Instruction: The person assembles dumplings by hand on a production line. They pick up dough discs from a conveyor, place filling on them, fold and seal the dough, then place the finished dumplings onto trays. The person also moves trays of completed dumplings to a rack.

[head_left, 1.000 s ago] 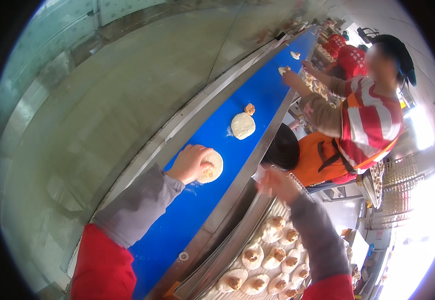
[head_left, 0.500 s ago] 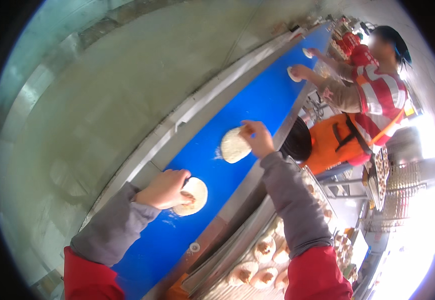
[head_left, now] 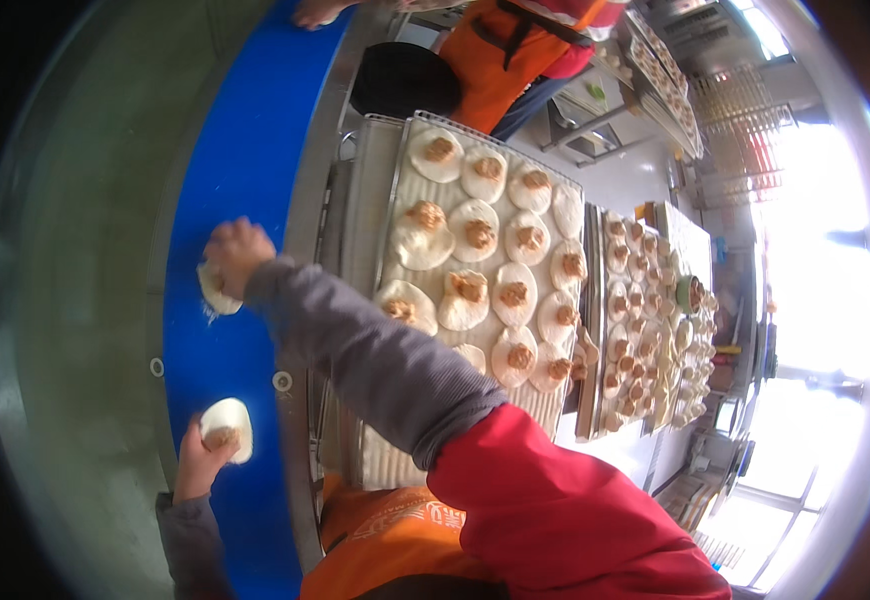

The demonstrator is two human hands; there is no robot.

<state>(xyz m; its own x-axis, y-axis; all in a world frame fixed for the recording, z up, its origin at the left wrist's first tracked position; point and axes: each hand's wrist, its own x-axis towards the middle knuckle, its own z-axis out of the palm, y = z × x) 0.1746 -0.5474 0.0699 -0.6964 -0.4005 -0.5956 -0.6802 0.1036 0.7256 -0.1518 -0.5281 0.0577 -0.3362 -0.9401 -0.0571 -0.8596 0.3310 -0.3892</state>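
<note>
Lifting filled dough round [head_left: 227, 428] in left hand [head_left: 198, 462], right hand [head_left: 238, 253] clenching another dough piece [head_left: 217, 290] on blue belt [head_left: 227, 160]; next, likely moving both to tray [head_left: 395, 200].

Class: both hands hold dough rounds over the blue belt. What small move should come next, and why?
Probably lift the right hand with its flat white dough round off the blue conveyor belt; the left hand already holds a filled round.

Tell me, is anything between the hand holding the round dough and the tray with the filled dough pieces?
Yes. The left hand holds the round dough over the blue belt. Between it and the tray runs the belt's metal side rail, and the person's right forearm also crosses there.
</note>
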